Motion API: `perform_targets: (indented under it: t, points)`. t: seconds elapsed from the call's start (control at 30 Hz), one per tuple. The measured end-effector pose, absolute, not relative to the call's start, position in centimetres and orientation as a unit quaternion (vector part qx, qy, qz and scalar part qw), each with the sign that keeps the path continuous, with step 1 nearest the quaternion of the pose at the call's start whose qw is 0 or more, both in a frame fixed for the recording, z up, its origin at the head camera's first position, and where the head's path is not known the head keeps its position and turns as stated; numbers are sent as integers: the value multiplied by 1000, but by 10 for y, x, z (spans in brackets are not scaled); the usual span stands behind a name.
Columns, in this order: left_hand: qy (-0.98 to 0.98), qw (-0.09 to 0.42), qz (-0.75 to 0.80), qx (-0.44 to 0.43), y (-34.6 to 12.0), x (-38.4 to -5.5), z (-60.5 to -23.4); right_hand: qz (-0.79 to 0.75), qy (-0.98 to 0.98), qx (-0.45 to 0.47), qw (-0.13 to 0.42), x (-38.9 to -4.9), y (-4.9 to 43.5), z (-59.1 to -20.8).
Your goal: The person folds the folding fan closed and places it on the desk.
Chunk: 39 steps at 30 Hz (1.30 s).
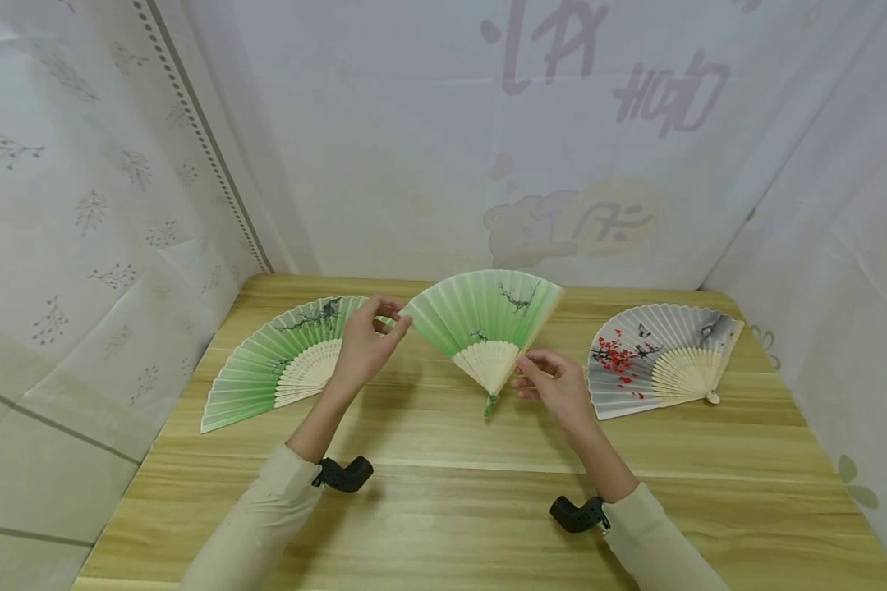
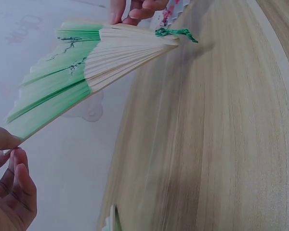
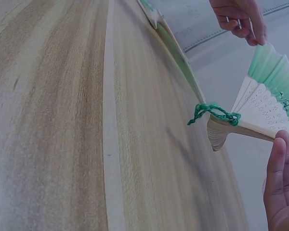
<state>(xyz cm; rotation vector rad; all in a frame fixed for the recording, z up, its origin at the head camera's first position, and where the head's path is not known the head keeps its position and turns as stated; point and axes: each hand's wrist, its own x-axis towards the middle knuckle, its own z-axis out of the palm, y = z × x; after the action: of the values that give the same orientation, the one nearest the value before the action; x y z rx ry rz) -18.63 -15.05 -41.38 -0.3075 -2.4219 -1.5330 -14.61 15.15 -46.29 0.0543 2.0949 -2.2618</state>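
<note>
Between the hands, a green folding fan with dark branch drawings and pale ribs is spread part way, raised off the table. My left hand pinches the tip of its outer left rib between thumb and finger. My right hand grips the right outer rib, a little above the pivot. From the pivot hangs a green cord, knotted. Another green fan lies spread on the table behind my left hand, partly hidden by it. A grey-white fan with red blossoms lies spread beyond my right hand.
The wooden table ends at a pale printed curtain behind and at the sides. Each wrist carries a black camera mount, the left one and the right one, both just above the tabletop.
</note>
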Motion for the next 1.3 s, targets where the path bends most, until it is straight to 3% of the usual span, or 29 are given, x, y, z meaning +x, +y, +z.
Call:
perform_targets:
  t: [1.3]
  points:
    - [-824, 130, -541, -112, -137, -191, -408, -735, 677, -4, 37, -145, 143, -462]
